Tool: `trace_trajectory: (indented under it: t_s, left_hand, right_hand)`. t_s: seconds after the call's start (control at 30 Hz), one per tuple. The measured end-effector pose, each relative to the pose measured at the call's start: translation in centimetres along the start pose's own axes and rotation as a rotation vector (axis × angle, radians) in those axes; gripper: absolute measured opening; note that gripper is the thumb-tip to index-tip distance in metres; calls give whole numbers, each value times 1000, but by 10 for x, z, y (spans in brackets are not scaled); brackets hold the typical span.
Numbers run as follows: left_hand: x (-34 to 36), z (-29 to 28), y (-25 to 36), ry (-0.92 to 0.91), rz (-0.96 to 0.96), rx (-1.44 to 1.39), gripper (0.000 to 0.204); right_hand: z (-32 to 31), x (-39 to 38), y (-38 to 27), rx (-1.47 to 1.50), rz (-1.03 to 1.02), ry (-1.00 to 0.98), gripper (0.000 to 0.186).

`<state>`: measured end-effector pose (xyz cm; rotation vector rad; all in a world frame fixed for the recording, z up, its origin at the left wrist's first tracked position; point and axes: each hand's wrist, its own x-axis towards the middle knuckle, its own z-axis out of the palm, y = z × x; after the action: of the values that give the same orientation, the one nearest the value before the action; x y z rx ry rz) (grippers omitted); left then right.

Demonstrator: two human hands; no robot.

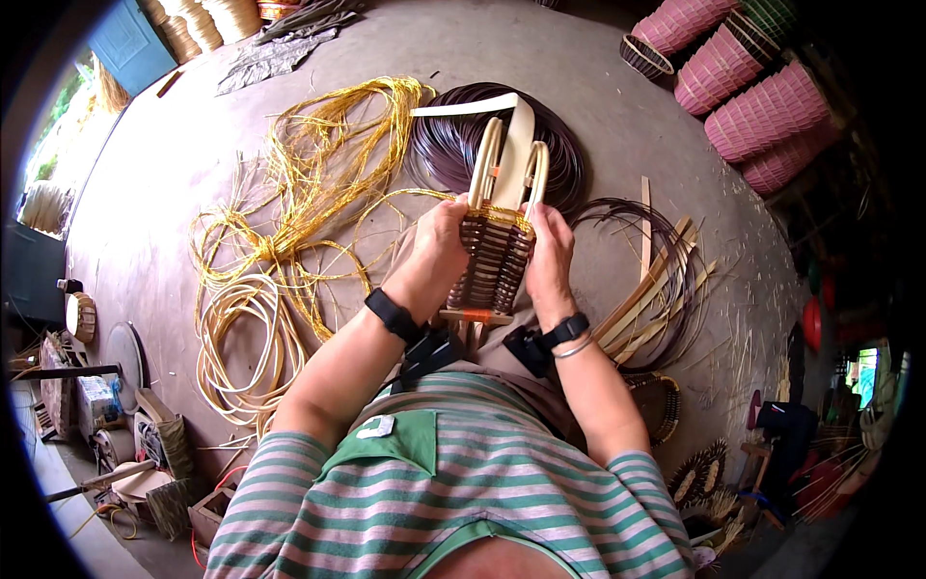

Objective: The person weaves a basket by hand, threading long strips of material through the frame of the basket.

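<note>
A small brown woven basket piece (490,261) with pale looped rods (535,166) rising from it is held between my hands, a yellow strand along its upper edge. My left hand (444,241) grips its left side near that edge, fingers curled. My right hand (548,253) grips the right side, fingers bent round the rods and edge. A long pale flat strip (521,130) extends beyond the piece, bent over leftward. Behind lies a coil of dark purple-brown cord (444,150); a tangle of yellow strands (328,145) lies to the left, one running to the piece.
A pale coil (236,347) lies lower left. Flat strips and dark loops (637,289) lie right. Stacked pink baskets (767,116) stand upper right. Tools and a round metal disc (125,362) crowd the left edge; clutter lines the right. A blue door (130,48) is upper left.
</note>
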<state>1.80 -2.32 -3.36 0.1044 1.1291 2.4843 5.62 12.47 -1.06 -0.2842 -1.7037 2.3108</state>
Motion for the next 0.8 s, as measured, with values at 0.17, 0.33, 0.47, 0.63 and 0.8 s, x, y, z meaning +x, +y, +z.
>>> trace_trajectory:
  t_s: [0.17,0.33,0.47,0.63,0.8]
  left_hand:
    - [-14,7,3,-1,297,701,31]
    - [-14,20,-1,141,315,463,21]
    - [-16,42,-5,362,179,-9,20]
    - [-10,33,-28,435,557,620,20]
    - [-12,31,-39,446,761,913,10]
  right_hand:
    - [-4,-18,23,-334,-222,77,34]
    - [-15,-10,21,-383,-160,16,28]
    - [-11,-9,-13,-434,-425,95,21]
    - [25,-14,-77,-879,-803,-343,25]
    - [68,-6,-61,-1268,-919,-616,18]
